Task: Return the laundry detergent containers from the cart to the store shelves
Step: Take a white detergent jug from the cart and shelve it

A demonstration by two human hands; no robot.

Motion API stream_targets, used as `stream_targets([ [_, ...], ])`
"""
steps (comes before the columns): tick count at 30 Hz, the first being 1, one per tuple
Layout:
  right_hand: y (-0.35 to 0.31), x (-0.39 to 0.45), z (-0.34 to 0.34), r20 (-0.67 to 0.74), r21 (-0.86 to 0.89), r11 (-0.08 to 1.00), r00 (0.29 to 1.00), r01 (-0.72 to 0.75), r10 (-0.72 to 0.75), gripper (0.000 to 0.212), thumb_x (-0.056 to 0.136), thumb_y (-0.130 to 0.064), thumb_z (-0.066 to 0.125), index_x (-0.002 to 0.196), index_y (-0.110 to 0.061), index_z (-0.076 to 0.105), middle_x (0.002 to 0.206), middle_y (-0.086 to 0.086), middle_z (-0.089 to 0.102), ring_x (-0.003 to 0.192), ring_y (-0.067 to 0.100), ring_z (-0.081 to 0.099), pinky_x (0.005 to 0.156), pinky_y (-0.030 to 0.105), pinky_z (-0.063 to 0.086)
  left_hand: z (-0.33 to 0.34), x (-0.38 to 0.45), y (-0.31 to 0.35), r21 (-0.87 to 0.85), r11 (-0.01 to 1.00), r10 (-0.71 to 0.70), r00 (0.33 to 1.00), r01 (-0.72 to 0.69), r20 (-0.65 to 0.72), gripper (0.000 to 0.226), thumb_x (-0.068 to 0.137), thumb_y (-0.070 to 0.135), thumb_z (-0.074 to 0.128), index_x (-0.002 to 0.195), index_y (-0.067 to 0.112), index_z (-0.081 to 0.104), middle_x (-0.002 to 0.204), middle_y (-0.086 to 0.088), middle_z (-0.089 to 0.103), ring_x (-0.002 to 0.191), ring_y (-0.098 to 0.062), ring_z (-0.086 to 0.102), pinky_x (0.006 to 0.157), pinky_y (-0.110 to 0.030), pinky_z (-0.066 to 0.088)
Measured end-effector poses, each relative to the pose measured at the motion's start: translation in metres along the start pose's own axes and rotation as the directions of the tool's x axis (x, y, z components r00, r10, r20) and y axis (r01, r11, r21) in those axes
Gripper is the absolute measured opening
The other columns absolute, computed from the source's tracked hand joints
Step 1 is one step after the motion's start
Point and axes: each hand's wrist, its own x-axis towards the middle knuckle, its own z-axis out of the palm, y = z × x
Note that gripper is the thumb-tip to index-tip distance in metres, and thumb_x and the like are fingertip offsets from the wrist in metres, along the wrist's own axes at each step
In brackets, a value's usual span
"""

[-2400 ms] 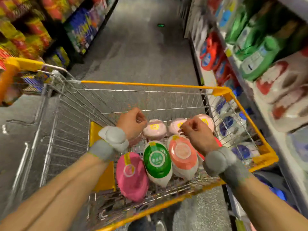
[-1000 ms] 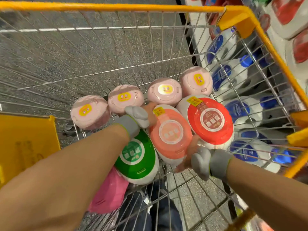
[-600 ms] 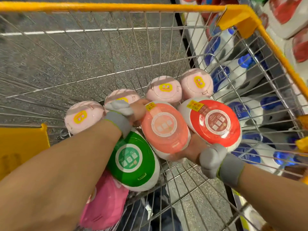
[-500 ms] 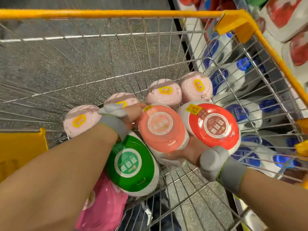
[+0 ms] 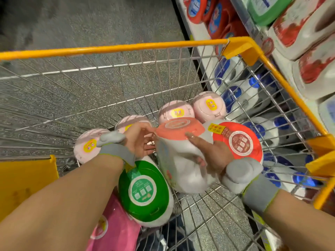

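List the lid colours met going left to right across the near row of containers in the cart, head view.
Pink-lidded container → green-lidded container → salmon-lidded container, lifted between both hands → red-lidded container.

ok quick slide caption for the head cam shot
Both hands, left hand and right hand, lift the coral-lidded detergent tub out of the yellow-rimmed cart.

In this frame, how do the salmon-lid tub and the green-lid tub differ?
The salmon-lid tub is tipped up, its white side facing the camera; the green-lid tub shows its lid face-on. Both hands, left hand and right hand, grip the salmon one; neither grips the green one. Lid colours differ. Both have white bodies and are in the cart.
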Motion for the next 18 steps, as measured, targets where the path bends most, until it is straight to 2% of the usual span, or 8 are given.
stream_targets([
  [2, -0.02, -0.007, -0.01, -0.052, 0.073, 0.997, 0.998, 0.029, -0.025, 0.041, 0.078, -0.037, 0.076, 0.094, 0.0, 0.066, 0.032, -0.005, 0.046, 0.022, 0.007, 0.034, 0.029, 0.01, 0.023, 0.006, -0.016, 0.008, -0.027, 1.0, 0.012, 0.999, -0.011, 0.037, 0.021, 0.057, 0.025, 0.063, 0.077, 0.023, 0.062, 0.07, 0.004, 0.055, 0.065, -0.017, 0.049, 0.068, -0.028, 0.037],
  [4, -0.035, -0.014, -0.016, -0.038, 0.127, 0.992, 0.999, 0.017, -0.012, 0.044, 0.072, -0.048, 0.076, 0.086, -0.009, 0.063, 0.035, -0.001, 0.04, 0.024, 0.011, 0.029, 0.035, 0.012, 0.026, 0.011, -0.03, 0.018, -0.073, 0.997, 0.038, 0.996, -0.032, 0.077, 0.022, 0.06, 0.029, 0.068, 0.082, 0.024, 0.066, 0.075, 0.008, 0.055, 0.064, -0.015, 0.047, 0.069, -0.029, 0.039],
  [6, -0.056, -0.022, -0.024, 0.054, 0.228, 0.974, 0.999, -0.014, 0.001, 0.054, 0.063, -0.053, 0.079, 0.097, -0.016, 0.061, 0.04, 0.001, 0.04, 0.031, 0.01, 0.028, 0.04, 0.015, 0.029, 0.016, -0.05, 0.032, -0.085, 0.995, 0.054, 0.99, -0.043, 0.131, 0.027, 0.061, 0.035, 0.075, 0.083, 0.023, 0.066, 0.081, 0.006, 0.052, 0.063, -0.015, 0.044, 0.068, -0.031, 0.039],
  [8, -0.071, -0.028, -0.032, 0.114, 0.274, 0.96, 0.993, -0.051, 0.02, 0.055, 0.061, -0.058, 0.078, 0.088, -0.015, 0.056, 0.042, 0.002, 0.04, 0.029, 0.009, 0.03, 0.035, 0.016, 0.031, 0.02, -0.062, 0.042, -0.089, 0.993, 0.088, 0.982, -0.073, 0.169, 0.036, 0.055, 0.041, 0.083, 0.079, 0.021, 0.067, 0.081, 0.003, 0.045, 0.07, -0.016, 0.042, 0.068, -0.033, 0.038],
  [11, -0.105, -0.058, -0.052, 0.267, 0.402, 0.915, 0.959, -0.024, -0.092, 0.035, 0.088, -0.051, 0.056, 0.077, -0.019, 0.049, 0.036, -0.001, 0.034, 0.024, 0.006, 0.028, 0.029, 0.014, 0.026, 0.037, -0.1, 0.071, -0.009, 0.988, 0.151, 0.957, -0.154, 0.248, 0.026, 0.058, 0.042, 0.083, 0.078, 0.025, 0.077, 0.084, 0.002, 0.045, 0.079, -0.016, 0.047, 0.068, -0.033, 0.047],
  [13, -0.122, -0.076, -0.064, 0.372, 0.434, 0.901, 0.91, 0.003, -0.182, 0.031, 0.095, -0.046, 0.046, 0.08, -0.02, 0.052, 0.034, -0.003, 0.032, 0.023, 0.004, 0.028, 0.035, 0.014, 0.015, 0.045, -0.114, 0.088, 0.054, 0.985, 0.141, 0.948, -0.163, 0.284, 0.025, 0.062, 0.037, 0.085, 0.084, 0.026, 0.079, 0.092, -0.002, 0.055, 0.081, -0.02, 0.054, 0.068, -0.032, 0.051],
  [16, -0.147, -0.117, -0.09, 0.425, 0.485, 0.873, 0.857, 0.057, -0.292, 0.042, 0.086, -0.05, 0.058, 0.058, -0.019, 0.056, 0.033, -0.004, 0.032, 0.024, 0.005, 0.028, 0.052, 0.022, 0.004, 0.072, -0.154, 0.115, 0.167, 0.96, 0.128, 0.884, -0.224, 0.45, 0.067, 0.044, 0.041, 0.095, 0.105, 0.021, 0.076, 0.116, -0.01, 0.069, 0.1, -0.028, 0.067, 0.092, -0.042, 0.05],
  [18, -0.158, -0.139, -0.108, 0.434, 0.481, 0.869, 0.829, 0.117, -0.352, 0.034, 0.071, -0.05, 0.075, 0.06, -0.023, 0.058, 0.033, -0.006, 0.033, 0.024, 0.006, 0.029, 0.057, 0.029, -0.002, 0.096, -0.182, 0.126, 0.188, 0.936, 0.155, 0.827, -0.298, 0.54, 0.075, 0.033, 0.043, 0.097, 0.101, 0.018, 0.077, 0.107, -0.009, 0.074, 0.095, -0.025, 0.071, 0.087, -0.044, 0.054],
])
